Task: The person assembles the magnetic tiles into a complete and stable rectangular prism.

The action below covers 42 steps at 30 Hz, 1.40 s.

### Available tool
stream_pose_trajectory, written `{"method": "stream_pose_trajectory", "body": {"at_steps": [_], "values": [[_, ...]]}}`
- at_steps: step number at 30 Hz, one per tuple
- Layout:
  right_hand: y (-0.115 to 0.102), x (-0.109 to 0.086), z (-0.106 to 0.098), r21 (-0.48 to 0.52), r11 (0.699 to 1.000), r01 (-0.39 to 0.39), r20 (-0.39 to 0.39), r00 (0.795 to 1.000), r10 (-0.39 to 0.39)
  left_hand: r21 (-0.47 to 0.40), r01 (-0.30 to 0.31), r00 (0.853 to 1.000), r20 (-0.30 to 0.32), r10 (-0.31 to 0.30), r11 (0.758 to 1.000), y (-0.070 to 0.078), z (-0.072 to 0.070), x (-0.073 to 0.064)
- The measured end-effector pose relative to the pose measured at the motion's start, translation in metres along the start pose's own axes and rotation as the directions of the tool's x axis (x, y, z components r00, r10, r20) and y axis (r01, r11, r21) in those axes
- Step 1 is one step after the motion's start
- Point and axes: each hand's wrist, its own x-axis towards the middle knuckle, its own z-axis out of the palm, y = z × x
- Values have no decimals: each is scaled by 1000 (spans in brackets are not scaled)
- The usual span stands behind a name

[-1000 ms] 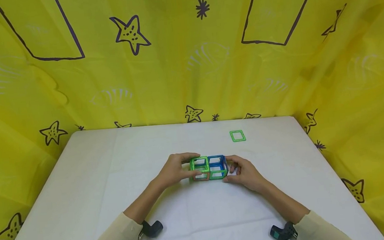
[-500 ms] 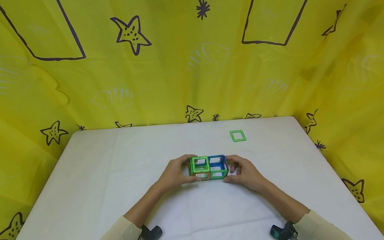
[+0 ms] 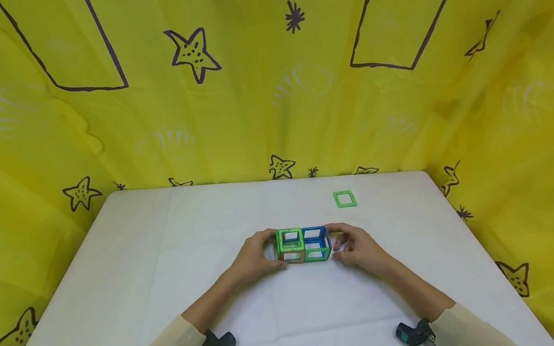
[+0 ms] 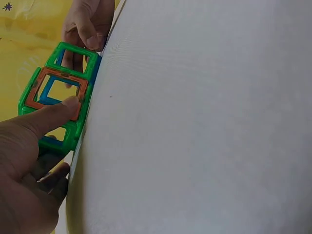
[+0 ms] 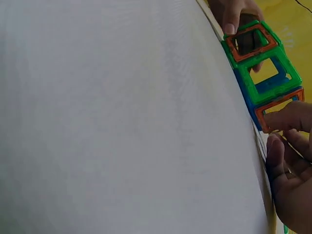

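Two open cubes of magnetic building tiles stand joined side by side on the white table. The left cube (image 3: 290, 240) has a green top tile and an orange front tile (image 4: 34, 92). Its neighbour, the right cube (image 3: 317, 254), shows a green front, blue tiles behind and below, an open top and an orange end tile (image 5: 263, 121). My left hand (image 3: 251, 259) grips the left cube, thumb on the orange front and fingers round behind. Beside the other end is my right hand (image 3: 360, 251), its index finger touching the end tile and its thumb apart from the cube.
A loose green square tile (image 3: 345, 199) lies flat on the table (image 3: 202, 218), behind the cubes and to the right. A yellow curtain (image 3: 251, 104) with starfish drawings hangs along the table's back and sides.
The left thumb has slid from the left cube's upper front down to its lower left part. My right thumb has come away from the right cube's front corner. The cubes stay put.
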Motion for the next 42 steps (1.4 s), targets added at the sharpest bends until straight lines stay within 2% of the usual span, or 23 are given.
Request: {"method": "stream_pose_trajectory", "body": {"at_steps": [8,16,26,33,42], "values": [[5,3,-9,17,996,83,-66,994,-82,27,-47,999,-5,47,999,-4,1,2],[6,8,-17,29,996,79,-101,992,-76,36,-46,999,-26,47,998,-6,3,0],[8,20,-37,-85,993,83,-184,978,-97,35,-42,998,-35,43,999,-7,4,-3],[11,30,-53,-157,985,74,-200,974,-105,27,-37,998,-40,38,999,-8,6,-4],[18,43,-71,-208,978,23,-218,974,-69,27,-20,999,-33,21,999,-7,5,-4]]}}
